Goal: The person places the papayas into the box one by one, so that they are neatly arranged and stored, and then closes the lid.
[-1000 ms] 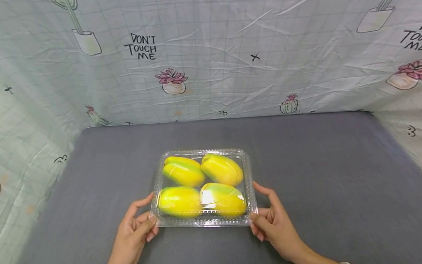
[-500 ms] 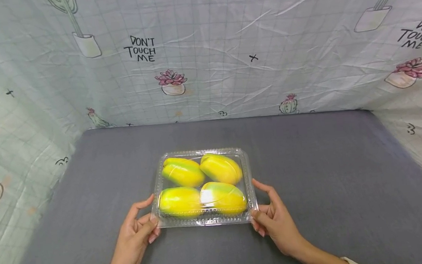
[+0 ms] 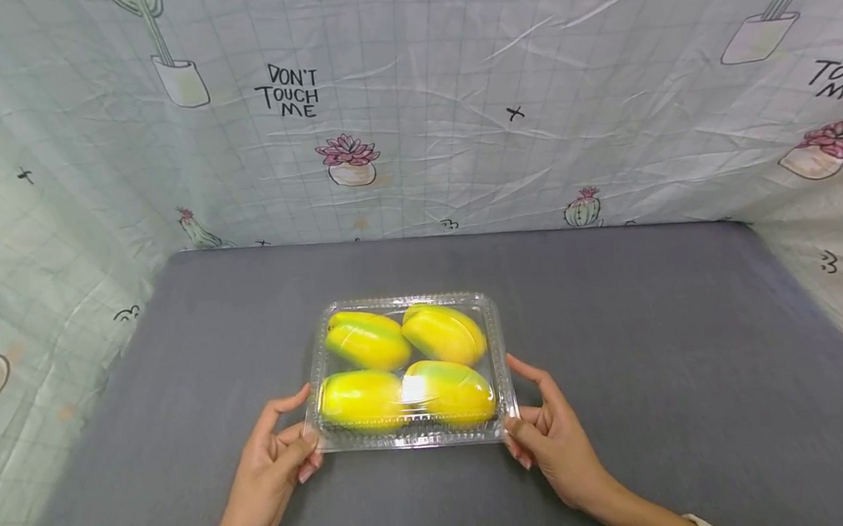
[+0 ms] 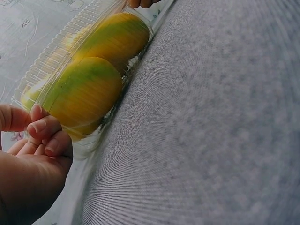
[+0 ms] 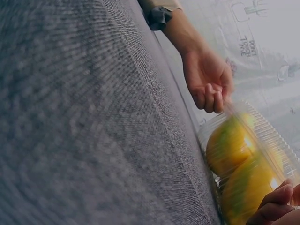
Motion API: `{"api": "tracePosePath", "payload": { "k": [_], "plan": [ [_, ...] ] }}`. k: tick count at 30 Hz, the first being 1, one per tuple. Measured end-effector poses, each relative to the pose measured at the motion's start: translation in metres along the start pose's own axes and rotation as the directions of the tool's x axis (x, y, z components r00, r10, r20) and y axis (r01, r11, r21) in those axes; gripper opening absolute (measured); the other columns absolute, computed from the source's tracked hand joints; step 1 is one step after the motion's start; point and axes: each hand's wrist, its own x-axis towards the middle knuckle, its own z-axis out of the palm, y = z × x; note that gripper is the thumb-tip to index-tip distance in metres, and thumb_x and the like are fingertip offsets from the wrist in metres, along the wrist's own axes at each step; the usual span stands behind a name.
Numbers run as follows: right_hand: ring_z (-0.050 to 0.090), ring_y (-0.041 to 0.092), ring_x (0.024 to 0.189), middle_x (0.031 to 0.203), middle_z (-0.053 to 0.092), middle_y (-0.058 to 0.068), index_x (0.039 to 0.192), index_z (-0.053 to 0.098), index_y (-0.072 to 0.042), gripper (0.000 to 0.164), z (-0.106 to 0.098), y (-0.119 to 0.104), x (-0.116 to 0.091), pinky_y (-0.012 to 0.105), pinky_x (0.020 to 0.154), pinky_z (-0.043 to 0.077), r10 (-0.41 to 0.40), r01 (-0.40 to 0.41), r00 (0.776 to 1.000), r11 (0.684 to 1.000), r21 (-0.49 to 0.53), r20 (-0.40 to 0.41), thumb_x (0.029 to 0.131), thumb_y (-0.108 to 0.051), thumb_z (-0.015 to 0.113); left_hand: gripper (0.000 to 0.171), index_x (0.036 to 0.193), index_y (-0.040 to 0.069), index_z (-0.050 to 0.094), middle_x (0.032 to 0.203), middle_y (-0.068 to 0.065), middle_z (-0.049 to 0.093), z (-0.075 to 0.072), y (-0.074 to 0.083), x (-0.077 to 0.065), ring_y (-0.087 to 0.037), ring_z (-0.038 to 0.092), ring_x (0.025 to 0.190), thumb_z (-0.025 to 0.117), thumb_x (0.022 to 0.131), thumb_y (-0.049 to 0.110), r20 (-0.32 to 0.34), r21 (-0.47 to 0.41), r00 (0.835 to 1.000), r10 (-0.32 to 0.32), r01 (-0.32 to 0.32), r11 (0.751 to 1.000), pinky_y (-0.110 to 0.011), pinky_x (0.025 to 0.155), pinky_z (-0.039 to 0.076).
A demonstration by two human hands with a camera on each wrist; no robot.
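Observation:
A clear plastic clamshell box (image 3: 416, 441) lies in the middle of the grey table, its lid down. Through the lid show several yellow-green fruits (image 3: 361, 398) that look like mangoes, set in two rows. My left hand (image 3: 262, 469) pinches the box's near left corner between thumb and fingers, with the index finger reaching along the side. At the near right corner my right hand (image 3: 558, 447) grips the rim the same way. The left wrist view has the thumb and fingertips right at the box's ribbed edge (image 4: 35, 75). Low over the cloth, the box's underside is hidden.
Grey cloth covers the table (image 3: 647, 343) on all sides of the box. A pale curtain (image 3: 436, 86) printed with cacti and words hangs behind and along both sides. The left wrist wears a dark strapped device (image 5: 160, 18).
The box's near right corner has shifted slightly away from me, so its front edge lies straighter. Both hands keep their hold, and the head view moves a little.

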Motion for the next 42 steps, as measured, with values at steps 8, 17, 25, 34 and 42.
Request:
{"api": "tracePosePath", "payload": {
  "k": [8, 17, 25, 34, 42],
  "plan": [
    [0.041, 0.019, 0.047, 0.059, 0.049, 0.017, 0.148, 0.022, -0.003, 0.069, 0.001, 0.0, -0.003, 0.028, 0.039, 0.037, 0.018, -0.019, 0.999, 1.0, -0.02, -0.046, 0.087, 0.015, 0.05, 0.048, 0.142, 0.0, 0.026, 0.074, -0.002, 0.055, -0.001, -0.002, -0.002, -0.01, 0.044, 0.061, 0.043, 0.098, -0.006, 0.022, 0.008, 0.999, -0.025, 0.025, 1.0, -0.037, 0.051, 0.025],
    [0.046, 0.01, 0.052, 0.061, 0.051, 0.007, 0.149, 0.025, -0.007, 0.069, 0.003, 0.0, -0.002, 0.022, 0.044, 0.039, 0.058, -0.061, 0.995, 0.997, -0.043, -0.08, 0.088, 0.012, 0.051, 0.049, 0.142, -0.001, 0.025, 0.073, -0.003, 0.055, 0.0, 0.0, -0.001, -0.014, 0.042, 0.058, 0.043, 0.097, -0.007, 0.017, 0.03, 1.0, -0.02, 0.02, 0.999, -0.039, 0.051, 0.023],
    [0.045, 0.011, 0.052, 0.062, 0.05, 0.008, 0.149, 0.023, -0.014, 0.067, 0.005, -0.006, -0.004, 0.024, 0.044, 0.04, 0.13, -0.138, 0.988, 0.986, -0.09, -0.086, 0.092, 0.007, 0.049, 0.048, 0.142, -0.002, 0.025, 0.073, -0.004, 0.054, 0.0, -0.001, -0.002, -0.015, 0.041, 0.058, 0.043, 0.098, -0.006, 0.001, 0.028, 1.0, -0.018, 0.018, 0.999, -0.039, 0.052, 0.024],
    [0.049, 0.013, 0.049, 0.064, 0.055, 0.009, 0.151, 0.024, -0.014, 0.063, 0.007, -0.011, -0.007, 0.031, 0.041, 0.041, 0.115, -0.128, 0.988, 0.983, -0.132, -0.107, 0.096, 0.0, 0.051, 0.048, 0.142, -0.002, 0.028, 0.072, -0.005, 0.055, 0.004, 0.001, 0.0, -0.016, 0.04, 0.055, 0.044, 0.098, -0.005, -0.038, 0.058, 0.999, -0.002, 0.004, 0.998, -0.041, 0.051, 0.024],
    [0.057, 0.022, 0.057, 0.074, 0.059, 0.019, 0.153, 0.012, -0.011, 0.065, -0.003, -0.018, -0.005, 0.032, 0.05, 0.048, 0.125, -0.12, 0.992, 0.984, -0.131, 0.031, 0.1, -0.007, 0.048, 0.05, 0.144, 0.001, 0.026, 0.074, -0.008, 0.058, 0.005, 0.002, -0.001, -0.011, 0.048, 0.056, 0.045, 0.098, -0.005, -0.04, 0.073, 0.999, 0.006, -0.003, 0.997, -0.039, 0.048, 0.033]
  ]
}}
